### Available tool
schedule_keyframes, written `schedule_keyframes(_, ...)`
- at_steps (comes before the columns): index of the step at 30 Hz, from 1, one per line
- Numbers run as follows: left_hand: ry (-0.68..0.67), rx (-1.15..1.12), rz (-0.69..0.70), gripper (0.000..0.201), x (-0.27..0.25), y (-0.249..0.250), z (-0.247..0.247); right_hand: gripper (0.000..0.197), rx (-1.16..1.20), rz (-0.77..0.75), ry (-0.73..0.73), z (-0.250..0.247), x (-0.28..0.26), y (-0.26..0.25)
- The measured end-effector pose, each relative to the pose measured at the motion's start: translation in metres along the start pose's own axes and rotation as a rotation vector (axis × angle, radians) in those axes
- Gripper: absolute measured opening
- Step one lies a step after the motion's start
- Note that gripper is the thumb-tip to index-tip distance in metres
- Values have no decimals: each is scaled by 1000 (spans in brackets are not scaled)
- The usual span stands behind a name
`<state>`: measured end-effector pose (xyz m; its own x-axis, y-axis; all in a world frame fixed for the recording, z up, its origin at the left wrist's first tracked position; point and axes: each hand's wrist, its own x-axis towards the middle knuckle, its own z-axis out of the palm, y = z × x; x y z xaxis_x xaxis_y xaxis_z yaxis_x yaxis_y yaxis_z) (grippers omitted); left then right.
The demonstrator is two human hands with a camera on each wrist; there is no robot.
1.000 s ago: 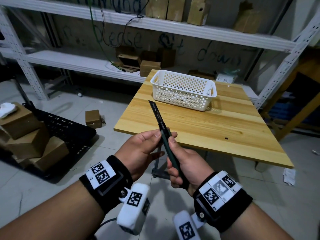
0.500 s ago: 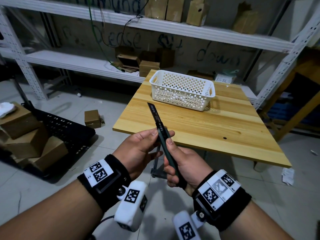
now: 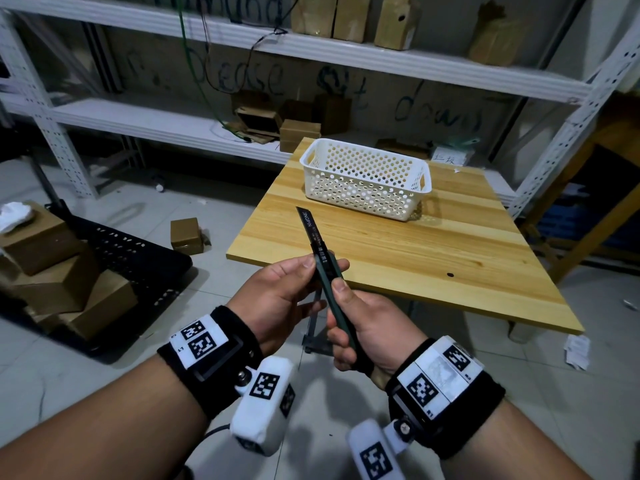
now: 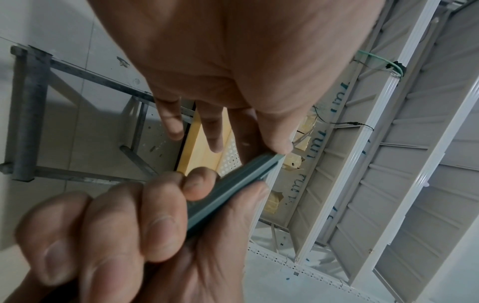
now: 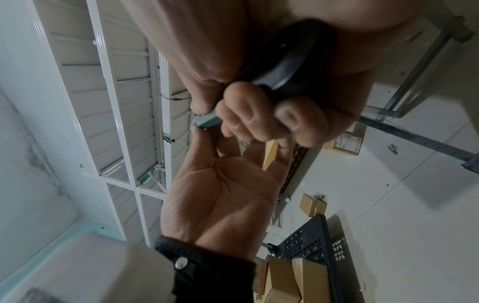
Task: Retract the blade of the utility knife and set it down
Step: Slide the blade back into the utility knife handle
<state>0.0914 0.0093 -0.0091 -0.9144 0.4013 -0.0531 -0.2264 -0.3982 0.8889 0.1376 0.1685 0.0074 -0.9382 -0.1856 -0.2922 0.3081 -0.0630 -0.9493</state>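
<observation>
Slim dark-green utility knife (image 3: 330,292) held in air before near edge of light wooden table (image 3: 433,258). Black blade (image 3: 306,221) w/ white lettering out, pointing up-left. Right hand (image 3: 367,327) wrapped round handle, thumb on top. Left hand (image 3: 277,299) pinches knife front, thumb + fingertip. White perforated plastic basket (image 3: 367,178) on table far side.

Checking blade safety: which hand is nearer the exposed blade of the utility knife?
Left. The left hand pinches the utility knife at the base of the blade; the right hand grips the handle farther down.
</observation>
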Motion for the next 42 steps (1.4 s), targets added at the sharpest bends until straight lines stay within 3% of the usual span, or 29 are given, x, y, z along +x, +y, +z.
schedule_keyframes(13, -2, -21, -13, 32, 0, 4, -3, 55, 17, 6, 11, 2, 5, 7)
schedule_keyframes(19, -10, -3, 8, 27, -1, 2, -3, 69, 19, 47, 42, 5, 4, 9)
schedule_keyframes(29, 14, 9, 16, 31, -2, -1, -3, 56, -19, 3, 45, 5, 1, 8)
schedule_keyframes(42, 34, 40, 55, 33, -2, 0, -3, 56, -80, -41, 79, 6, 2, 9)
